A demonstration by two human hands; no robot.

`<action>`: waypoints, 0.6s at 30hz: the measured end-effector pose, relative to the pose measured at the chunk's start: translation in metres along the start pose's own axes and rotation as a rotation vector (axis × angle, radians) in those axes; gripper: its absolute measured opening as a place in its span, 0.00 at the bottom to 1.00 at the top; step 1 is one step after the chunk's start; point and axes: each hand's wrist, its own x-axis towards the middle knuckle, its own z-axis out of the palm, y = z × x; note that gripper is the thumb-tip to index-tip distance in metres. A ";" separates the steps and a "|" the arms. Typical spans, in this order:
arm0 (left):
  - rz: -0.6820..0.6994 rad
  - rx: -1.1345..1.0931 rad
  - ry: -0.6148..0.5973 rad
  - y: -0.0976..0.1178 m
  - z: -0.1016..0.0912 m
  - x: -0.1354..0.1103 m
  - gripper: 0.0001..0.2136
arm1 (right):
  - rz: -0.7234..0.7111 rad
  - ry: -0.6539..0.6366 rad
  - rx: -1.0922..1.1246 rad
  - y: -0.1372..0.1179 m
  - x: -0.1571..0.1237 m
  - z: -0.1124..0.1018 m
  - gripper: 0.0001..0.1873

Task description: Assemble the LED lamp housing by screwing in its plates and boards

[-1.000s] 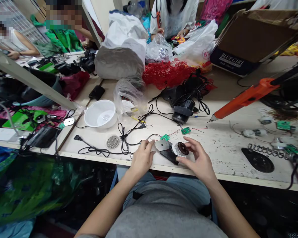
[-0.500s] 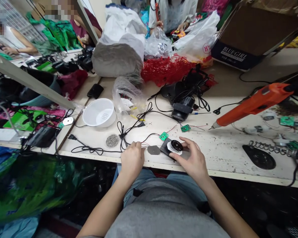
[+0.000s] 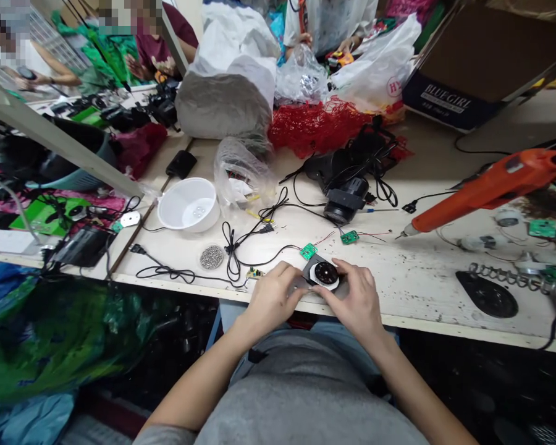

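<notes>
Black disc (image 3: pixel 326 273) in white ring, held between both hands at the table's front edge

Right hand (image 3: pixel 358 295) curled closed around the disc's right side, fingers against the white ring. Left hand (image 3: pixel 273 301) closed from the opposite side, fingers pressed on a dark plate (image 3: pixel 311 267) beneath the disc, part of the contact hidden. Disc and plate just inside the edge of the pale, speckled table (image 3: pixel 412 290). Just beyond the fingers, a small green circuit board (image 3: pixel 308 251) trailing thin wires; a second green board (image 3: pixel 349 237) farther right. To the left, a tiny circuit board (image 3: pixel 254 272), a looped black power cord (image 3: pixel 234 262) and a round metal mesh disc (image 3: pixel 212 257). Farther out, a white plastic bowl (image 3: pixel 188 204) and a crumpled clear bag (image 3: pixel 241 173). At right, an orange soldering iron (image 3: pixel 486 194), tip angled toward the hands. Behind everything, red netting (image 3: pixel 312 130) and, across the table, a person in a white shirt (image 3: pixel 328 18).
</notes>
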 end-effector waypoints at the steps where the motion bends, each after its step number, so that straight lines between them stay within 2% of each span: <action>1: 0.040 -0.083 0.028 -0.001 0.001 0.001 0.13 | -0.043 -0.009 -0.023 -0.001 -0.001 0.001 0.26; 4: 0.151 -0.280 0.037 -0.005 0.005 0.009 0.22 | -0.120 -0.047 -0.021 -0.002 -0.003 -0.008 0.30; 6: 0.171 -0.331 0.037 -0.008 0.008 0.015 0.25 | -0.102 -0.044 0.026 0.002 0.001 -0.027 0.32; 7: 0.173 -0.337 0.044 -0.009 0.010 0.018 0.27 | -0.064 0.005 0.057 0.006 0.006 -0.039 0.31; 9: 0.174 -0.322 0.058 -0.013 0.013 0.024 0.31 | 0.071 0.222 0.108 0.019 0.022 -0.066 0.26; 10: 0.169 -0.309 0.056 -0.014 0.015 0.026 0.32 | 0.132 0.425 0.154 0.026 0.033 -0.079 0.27; 11: 0.162 -0.296 0.049 -0.015 0.016 0.029 0.32 | 0.156 0.555 0.193 0.034 0.046 -0.090 0.29; 13: 0.143 -0.284 0.030 -0.015 0.019 0.033 0.31 | 0.202 0.510 0.240 0.047 0.076 -0.106 0.33; 14: 0.139 -0.289 0.025 -0.014 0.021 0.035 0.30 | 0.179 0.462 0.234 0.051 0.091 -0.111 0.32; 16: 0.138 -0.318 0.023 -0.013 0.024 0.037 0.28 | 0.107 0.271 0.222 0.055 0.119 -0.112 0.32; 18: 0.131 -0.352 0.025 -0.011 0.027 0.039 0.27 | 0.053 0.143 0.229 0.050 0.138 -0.107 0.32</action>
